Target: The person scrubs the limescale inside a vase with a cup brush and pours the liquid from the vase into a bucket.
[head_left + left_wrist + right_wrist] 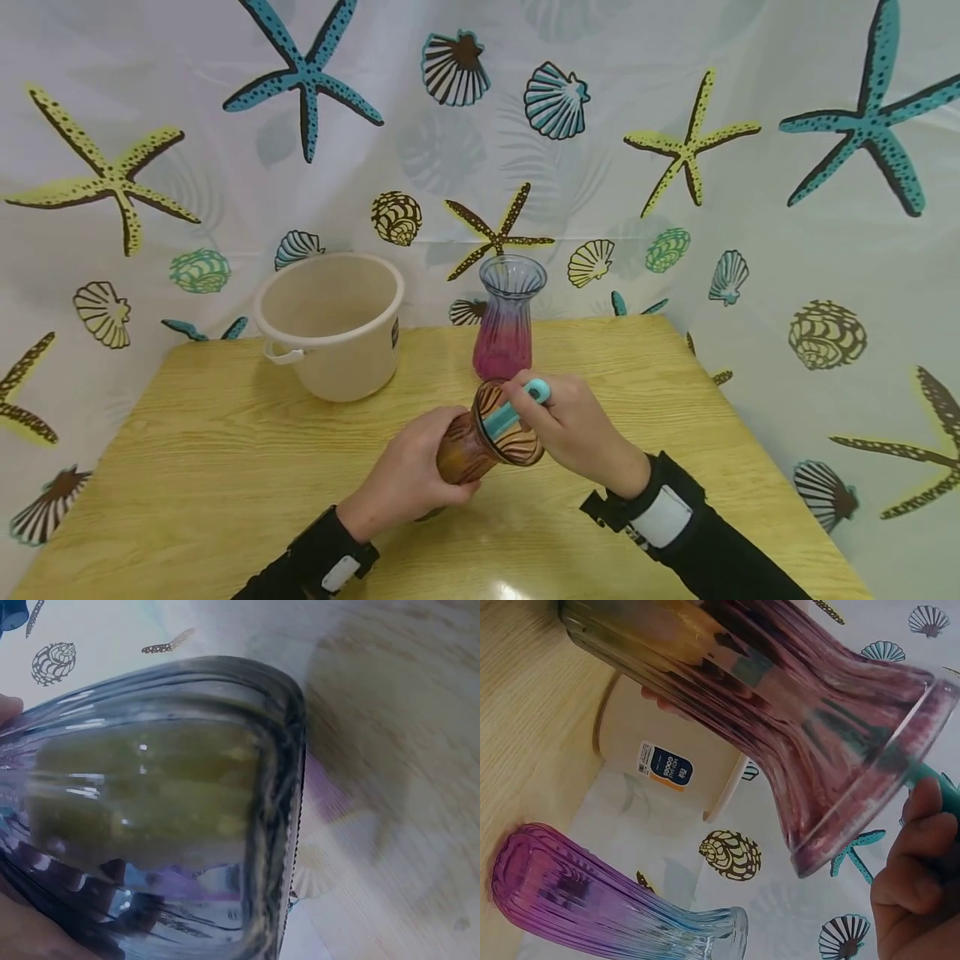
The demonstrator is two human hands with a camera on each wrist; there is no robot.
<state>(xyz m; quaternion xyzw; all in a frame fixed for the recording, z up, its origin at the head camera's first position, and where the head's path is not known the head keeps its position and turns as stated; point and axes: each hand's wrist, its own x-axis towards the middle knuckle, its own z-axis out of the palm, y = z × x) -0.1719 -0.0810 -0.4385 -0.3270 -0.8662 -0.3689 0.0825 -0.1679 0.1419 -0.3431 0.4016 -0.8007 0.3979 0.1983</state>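
Left hand (408, 468) curls round one amber vase (459, 454) of two; right hand (572, 423) grips one teal handle (504, 418), inner end indistinct.

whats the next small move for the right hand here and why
Perhaps twist the turquoise handle gently: the right hand grips its upper end, its lower part is inside the tilted amber vase, and the left hand holds that vase.

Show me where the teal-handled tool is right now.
In the head view, the teal-handled tool is just right of centre, gripped by the right hand, its lower end inside the tilted amber vase that the left hand holds.
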